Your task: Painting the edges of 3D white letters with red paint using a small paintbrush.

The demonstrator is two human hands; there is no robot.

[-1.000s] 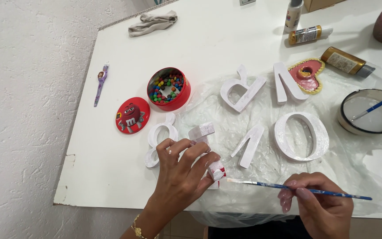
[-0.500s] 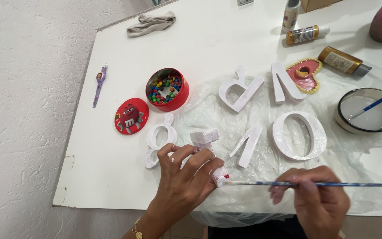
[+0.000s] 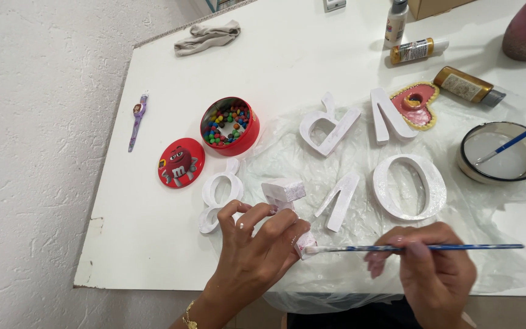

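- Head view: the left hand holds a small white piece at the near edge of the white surface; its fingers are curled and pinched round the piece, which pokes out just past the fingertips on the right side.
- The right hand grips a thin blue paintbrush, fingers pressed together on the handle; the brush lies level and its pale tip touches the small white piece.
- Just beyond the left fingers sit a white block and a white figure-eight-shaped letter, both on or at the edge of a crinkled clear plastic sheet.
- Farther out on the sheet lie a white V letter, a white O letter and a white R letter.
- A red tin of coloured candies stands left of the sheet, with its red lid beside it.
- A bowl of white paint holding another brush sits well apart, at the right.
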